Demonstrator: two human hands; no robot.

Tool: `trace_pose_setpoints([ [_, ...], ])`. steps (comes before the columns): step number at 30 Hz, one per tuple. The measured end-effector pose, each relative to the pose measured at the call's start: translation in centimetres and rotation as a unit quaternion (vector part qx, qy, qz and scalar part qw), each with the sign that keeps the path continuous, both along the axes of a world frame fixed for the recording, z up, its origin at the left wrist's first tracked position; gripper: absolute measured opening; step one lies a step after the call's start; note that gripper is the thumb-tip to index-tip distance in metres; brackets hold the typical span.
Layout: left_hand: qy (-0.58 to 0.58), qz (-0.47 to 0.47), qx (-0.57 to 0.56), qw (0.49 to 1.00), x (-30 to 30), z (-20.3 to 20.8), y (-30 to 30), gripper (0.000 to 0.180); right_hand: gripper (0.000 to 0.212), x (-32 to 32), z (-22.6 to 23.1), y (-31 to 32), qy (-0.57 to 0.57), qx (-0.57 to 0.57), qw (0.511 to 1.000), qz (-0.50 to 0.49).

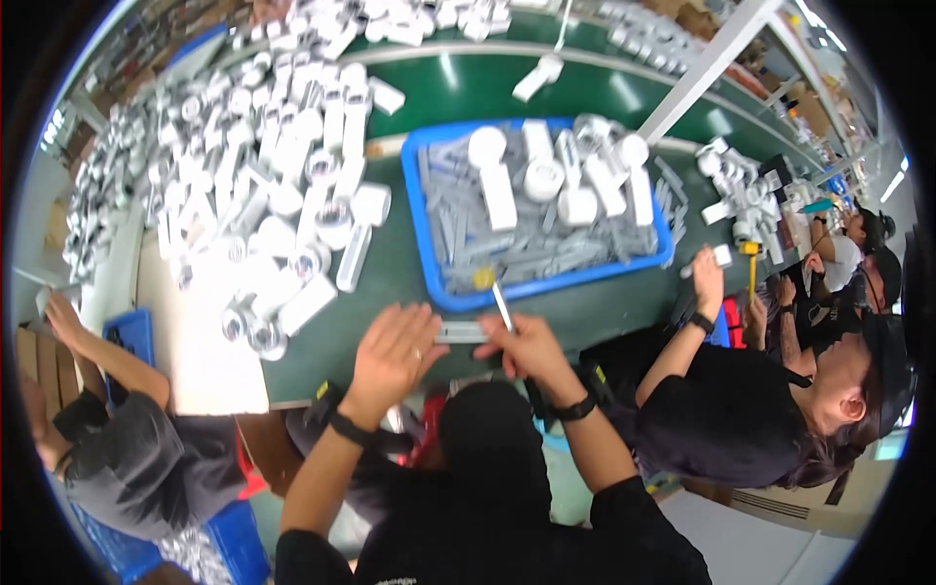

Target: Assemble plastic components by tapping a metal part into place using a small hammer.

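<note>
In front of me a narrow pale grey, channel-shaped part (461,332) lies crosswise at the table's near edge, between my hands. My left hand (390,356) rests palm down at its left end, fingers stretched out and covering that end. My right hand (531,349) is closed round the pale handle of a small mallet (502,307); its yellow head is over the tray's near rim. The thumb and fingertips of that hand are by the part's right end. Beyond my hands stands a blue tray (421,229) of thin grey strips, with several white round-ended parts on top.
White parts (292,210) are piled high to the left, partly on a pale board (210,361). A co-worker's hand (709,278) and yellow mallet (751,258) are at the right; another person (146,448) sits left. A white post (707,73) rises beyond the tray.
</note>
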State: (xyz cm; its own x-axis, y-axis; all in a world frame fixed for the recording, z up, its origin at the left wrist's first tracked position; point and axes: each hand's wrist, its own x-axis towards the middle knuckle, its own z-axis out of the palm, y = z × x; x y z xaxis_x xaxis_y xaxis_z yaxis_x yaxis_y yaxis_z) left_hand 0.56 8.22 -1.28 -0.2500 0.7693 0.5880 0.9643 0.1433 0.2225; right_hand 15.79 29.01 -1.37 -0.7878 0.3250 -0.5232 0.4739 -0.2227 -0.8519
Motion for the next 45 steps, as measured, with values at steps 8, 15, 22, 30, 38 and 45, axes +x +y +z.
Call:
trace_pose_setpoints([
  [8, -0.057, -0.133, -0.059, 0.988, -0.5, 0.9, 2.3, 0.034, 0.039, 0.6, 0.3, -0.5, 0.016, -0.02, 1.0, 0.0],
  [15, 0.002, -0.142, -0.054, 0.988, -0.4, 0.8, 2.3, 0.025, 0.038, 0.6, 0.4, -0.5, 0.025, -0.019, 0.999, 0.008],
  [22, -0.021, -0.142, -0.07, 0.987, -1.1, 0.9, 2.8, 0.026, 0.039, 4.4, 3.4, -1.1, 0.101, 0.271, 0.953, -0.085],
  [30, -0.014, -0.148, -0.065, 0.987, -0.9, 0.3, 2.6, 0.033, 0.034, 8.0, 4.5, -3.4, 0.098, 0.541, 0.834, -0.056],
  [38, -0.018, -0.141, -0.045, 0.989, -0.6, 0.3, 2.6, 0.021, 0.031, 7.7, 4.3, -3.7, 0.015, 0.6, 0.799, 0.022],
  [45, -0.008, -0.143, -0.048, 0.989, -0.7, 0.2, 2.7, 0.03, 0.031, 7.2, 5.2, -3.8, 0.07, 0.589, 0.805, -0.025],
])
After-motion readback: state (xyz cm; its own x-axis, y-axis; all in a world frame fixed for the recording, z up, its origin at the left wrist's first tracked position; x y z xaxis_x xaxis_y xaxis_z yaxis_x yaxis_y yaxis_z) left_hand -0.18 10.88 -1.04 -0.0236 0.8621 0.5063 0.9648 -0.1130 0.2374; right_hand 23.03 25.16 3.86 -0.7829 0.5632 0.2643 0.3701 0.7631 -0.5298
